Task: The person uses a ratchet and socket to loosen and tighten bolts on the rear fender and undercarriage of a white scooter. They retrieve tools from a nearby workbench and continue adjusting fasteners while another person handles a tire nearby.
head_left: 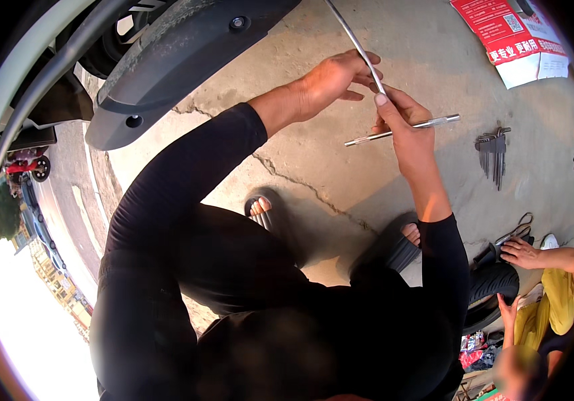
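My right hand (404, 127) grips a long steel rod (347, 30) near its lower end, the thumb lying along it, together with a crosswise steel bar (444, 119); I cannot tell whether the two are joined. My left hand (333, 79) has its fingers curled at the rod, a little above my right hand. To the upper left is a dark grey plastic vehicle panel (173, 67) with recessed bolts, part of a vehicle with a tubular rail (59, 73). A set of hex keys (491, 150) lies on the concrete at my right.
Cracked concrete (313, 167) surrounds my sandalled feet. A red-and-white printed sheet (507, 43) lies at upper right. At lower right another person (554, 281) in yellow has both hands on a black tyre (491, 294). A road (76, 207) with parked cars runs at far left.
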Motion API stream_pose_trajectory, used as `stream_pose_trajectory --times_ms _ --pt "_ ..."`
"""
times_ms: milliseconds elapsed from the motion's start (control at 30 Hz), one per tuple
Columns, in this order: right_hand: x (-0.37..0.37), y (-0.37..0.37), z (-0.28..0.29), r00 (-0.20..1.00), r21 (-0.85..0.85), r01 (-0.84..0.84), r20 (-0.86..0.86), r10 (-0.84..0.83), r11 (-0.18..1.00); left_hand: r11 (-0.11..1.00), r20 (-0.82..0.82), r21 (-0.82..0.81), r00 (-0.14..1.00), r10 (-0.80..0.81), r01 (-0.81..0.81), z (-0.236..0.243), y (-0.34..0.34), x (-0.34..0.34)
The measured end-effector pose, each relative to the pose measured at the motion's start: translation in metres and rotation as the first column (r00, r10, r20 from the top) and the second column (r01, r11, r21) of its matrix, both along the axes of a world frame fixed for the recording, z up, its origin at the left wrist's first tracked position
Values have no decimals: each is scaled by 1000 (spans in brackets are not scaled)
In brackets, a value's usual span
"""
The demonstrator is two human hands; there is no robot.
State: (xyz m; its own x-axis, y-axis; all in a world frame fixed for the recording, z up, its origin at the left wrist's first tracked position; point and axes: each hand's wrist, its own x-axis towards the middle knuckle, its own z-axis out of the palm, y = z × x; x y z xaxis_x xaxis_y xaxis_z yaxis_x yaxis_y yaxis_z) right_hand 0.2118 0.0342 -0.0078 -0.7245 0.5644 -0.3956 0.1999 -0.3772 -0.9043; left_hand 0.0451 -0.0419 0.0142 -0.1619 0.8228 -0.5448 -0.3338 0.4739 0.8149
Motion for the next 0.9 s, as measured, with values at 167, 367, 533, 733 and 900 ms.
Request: stream_pose_trajectory --times_ms 167,367,533,733,900 --pt "-2 -3 -1 993 112 99 47 -105 989 777 -377 -195 686 -623 599 0 -33 52" --pt "6 12 20 995 106 10 -102 1 994 937 -627 -253 697 -349 241 -11 3 80" --pt "1 46 23 868 -583 375 -52 -493 721 977 -748 -101 633 -200 189 -20 4 93" --pt "-3 47 58 808 -525 480 -48 -587 703 979 -799 -25 584 -140 200 -45 -6 91" --pt "-17 65 43 872 -340 489 153 -466 803 993 -798 35 601 -41 115 -40 -4 85"
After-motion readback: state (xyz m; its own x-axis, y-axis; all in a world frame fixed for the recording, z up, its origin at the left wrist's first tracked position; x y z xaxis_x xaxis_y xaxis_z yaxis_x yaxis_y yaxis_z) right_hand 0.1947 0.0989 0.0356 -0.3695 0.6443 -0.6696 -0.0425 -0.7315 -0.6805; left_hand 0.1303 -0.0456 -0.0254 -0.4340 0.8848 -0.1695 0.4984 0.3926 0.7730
